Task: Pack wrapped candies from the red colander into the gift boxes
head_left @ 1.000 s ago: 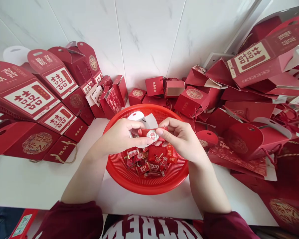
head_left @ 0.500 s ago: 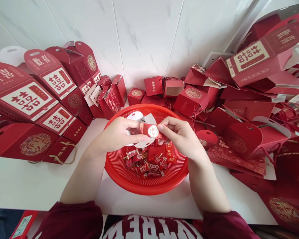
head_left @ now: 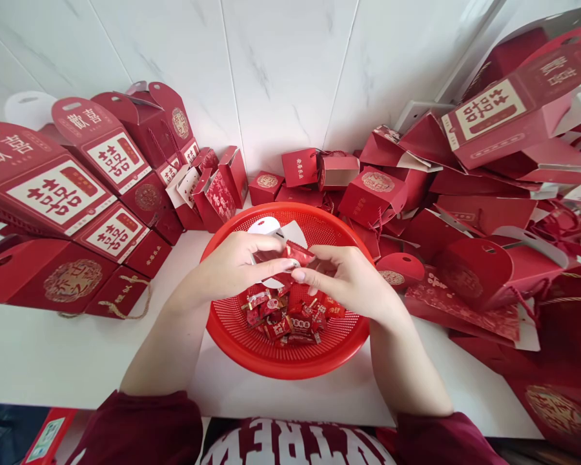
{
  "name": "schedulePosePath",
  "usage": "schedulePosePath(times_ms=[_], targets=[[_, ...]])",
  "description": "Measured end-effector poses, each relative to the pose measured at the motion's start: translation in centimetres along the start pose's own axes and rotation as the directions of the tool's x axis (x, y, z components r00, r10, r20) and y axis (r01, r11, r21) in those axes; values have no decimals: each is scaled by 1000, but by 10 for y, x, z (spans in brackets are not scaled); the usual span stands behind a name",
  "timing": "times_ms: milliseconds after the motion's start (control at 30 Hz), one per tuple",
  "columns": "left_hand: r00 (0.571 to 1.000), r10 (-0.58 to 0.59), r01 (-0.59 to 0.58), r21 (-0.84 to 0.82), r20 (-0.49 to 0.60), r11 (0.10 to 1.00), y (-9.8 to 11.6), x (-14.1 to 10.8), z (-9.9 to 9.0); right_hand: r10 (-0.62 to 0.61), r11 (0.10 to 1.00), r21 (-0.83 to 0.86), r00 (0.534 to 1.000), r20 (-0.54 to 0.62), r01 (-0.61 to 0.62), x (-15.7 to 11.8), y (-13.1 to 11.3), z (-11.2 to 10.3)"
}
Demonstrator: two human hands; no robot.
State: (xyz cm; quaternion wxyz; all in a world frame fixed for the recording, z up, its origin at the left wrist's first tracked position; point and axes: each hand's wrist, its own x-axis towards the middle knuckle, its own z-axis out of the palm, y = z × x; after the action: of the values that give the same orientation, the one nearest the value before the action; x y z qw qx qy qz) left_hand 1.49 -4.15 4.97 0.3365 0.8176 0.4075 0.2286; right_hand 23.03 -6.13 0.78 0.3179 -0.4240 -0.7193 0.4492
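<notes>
Over the red basket (head_left: 286, 371): left hand (head_left: 237, 261) and right hand (head_left: 346, 278) share one red packet (head_left: 299, 254)

Taking the basket as dial, the shiny packet is pinched in both hands' fingertips, just above centre. Slick wrapping under so slight a grip could let it slip among the lookalike sweets (head_left: 288, 326); uneven pulling might tear it. The heaped boxes (head_left: 494, 194) from one to four o'clock look loosely piled, so a stray knock could bring some down.

Inside the basket, wrapped sweets gather toward six o'clock. A white-lined carton (head_left: 294, 232) shows raised flaps toward twelve; hands hide its contents, and whether left fingers also grip it cannot be told. Stacked boxes (head_left: 117, 161) stand from nine to eleven.
</notes>
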Motion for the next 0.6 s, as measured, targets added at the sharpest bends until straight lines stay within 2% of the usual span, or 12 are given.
schedulePosePath(times_ms=[100, 167, 333, 467, 533, 600], targets=[[999, 3, -5, 50, 47, 999, -4, 0, 2, -33, 999, 31, 994, -102, 36, -1, 1, 1], [999, -15, 16, -5, 46, 1000, -6, 0, 5, -100, 994, 24, 987, -122, 104, 0, 0, 2], [998, -64, 62, -201, -3, 978, -7, 0, 10, -187, 981, -65, 977, -103, 181, 0, -3, 0], [998, -12, -9, -335, -60, 942, -13, 1, 11, -187, 976, -129, 979, -74, 177, -3, -3, -6], [994, 14, -50, -348, -105, 936, -18, 2, 10, -195, 970, -156, 980, -40, 186, -4, -2, -9], [992, 34, -66, -260, -125, 963, -24, 1, 6, -190, 967, -174, 982, -14, 185, -4, -1, -12]])
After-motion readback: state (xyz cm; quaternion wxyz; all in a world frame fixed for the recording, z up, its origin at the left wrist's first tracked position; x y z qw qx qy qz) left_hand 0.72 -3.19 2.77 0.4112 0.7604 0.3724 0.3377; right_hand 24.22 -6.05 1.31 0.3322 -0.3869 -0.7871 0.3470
